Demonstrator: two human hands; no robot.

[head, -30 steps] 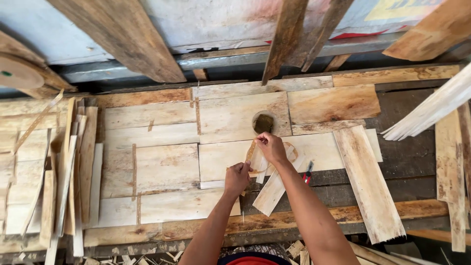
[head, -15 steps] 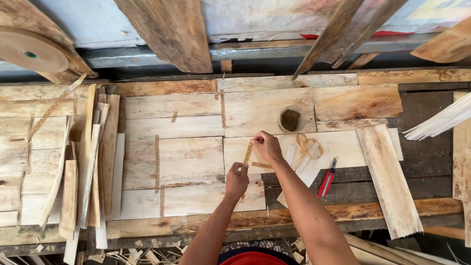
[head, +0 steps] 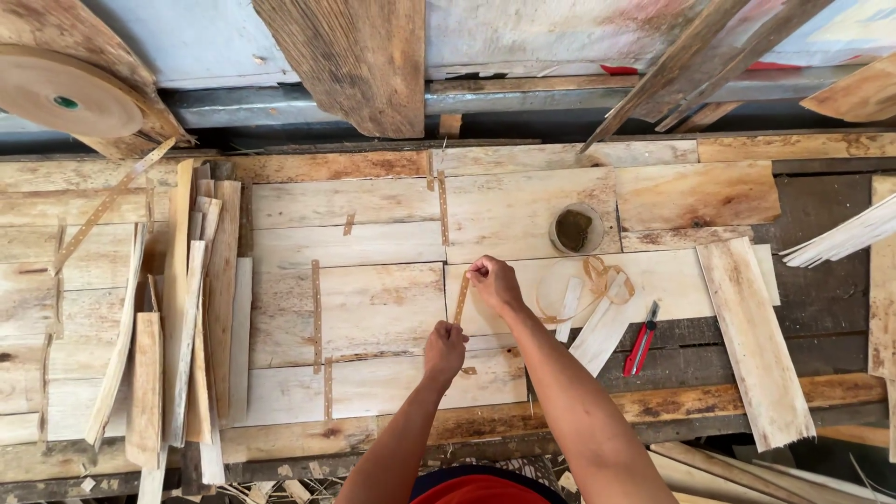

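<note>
Now, left to right:
tape roll: big brown paper tape roll (head: 65, 93) top left, untouched.
veneer: pale thin wood sheets (head: 373, 308) flat on the surface (head: 653, 406), older strips already across seams.
left hand (head: 444, 347): pinches lower end of the short brown tape strip (head: 461, 299).
right hand (head: 493, 281): moved off the small round glue cup (head: 573, 229), now pinches the top end.
change: strip now stretched taut over the seam, probably ready to press.
red cutter (head: 642, 338): idle, right.

Bare forearms and ringless hands (head: 471, 317), with red clothing at the waist.
</note>
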